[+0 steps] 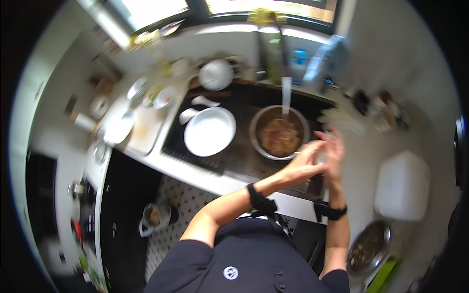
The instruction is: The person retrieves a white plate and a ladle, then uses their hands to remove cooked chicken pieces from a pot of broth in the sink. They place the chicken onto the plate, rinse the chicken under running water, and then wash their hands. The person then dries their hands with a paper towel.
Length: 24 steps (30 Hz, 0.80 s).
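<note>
My left hand and my right hand meet just right of a steel bowl. The left fingers and thumb are apart and reach toward the right palm. Upward from the wrist, the right hand has its fingers spread. A pale patch shows between the hands; blur hides whether it is a thing or the counter. Inside the bowl are pinkish-brown pieces that look like raw meat. A pale-handled utensil leans in it. Left of the bowl sits a white dish.
White spoons lie beside the dish. A cutting board is at the left. Crumpled, clear, glove-like plastic lies beyond my right hand. On the right counter are a white container and a metal bowl of dark pieces.
</note>
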Available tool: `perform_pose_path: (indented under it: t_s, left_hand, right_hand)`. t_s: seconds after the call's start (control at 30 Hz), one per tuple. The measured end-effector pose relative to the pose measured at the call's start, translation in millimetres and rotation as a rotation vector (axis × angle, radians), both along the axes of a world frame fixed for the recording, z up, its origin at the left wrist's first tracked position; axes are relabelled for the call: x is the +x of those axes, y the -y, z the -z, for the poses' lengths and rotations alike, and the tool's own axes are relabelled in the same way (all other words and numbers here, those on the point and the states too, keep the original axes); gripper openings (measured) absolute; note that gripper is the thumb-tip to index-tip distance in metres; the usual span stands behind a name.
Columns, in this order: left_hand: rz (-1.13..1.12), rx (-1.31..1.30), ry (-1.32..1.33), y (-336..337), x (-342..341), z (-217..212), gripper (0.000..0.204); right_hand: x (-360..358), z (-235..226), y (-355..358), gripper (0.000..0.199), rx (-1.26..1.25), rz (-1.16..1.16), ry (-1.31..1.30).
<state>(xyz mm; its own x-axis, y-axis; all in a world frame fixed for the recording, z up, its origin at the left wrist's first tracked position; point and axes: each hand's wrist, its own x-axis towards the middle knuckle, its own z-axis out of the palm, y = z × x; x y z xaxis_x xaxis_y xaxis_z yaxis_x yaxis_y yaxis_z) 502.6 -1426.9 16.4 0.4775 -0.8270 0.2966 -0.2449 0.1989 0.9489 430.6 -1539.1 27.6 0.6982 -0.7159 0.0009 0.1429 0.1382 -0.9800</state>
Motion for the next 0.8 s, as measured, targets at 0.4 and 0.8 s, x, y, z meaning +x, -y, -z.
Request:
perform_pose_path:
  t_s: [0.4,0.8]
  left_hand:
    - [0.467,-0.278,-1.16,-77.8,19.5,21.9,0.075]
    - [-0.149,-0.447,-1.19,-384.0,29.4,-1.1,0.031]
  right_hand:
    - [30.7,-39.3,-135.1,0.053,-1.114,-0.543,0.087]
    - [83.6,-38.7,-360.3,0.068,-1.808,-0.525,-0.145]
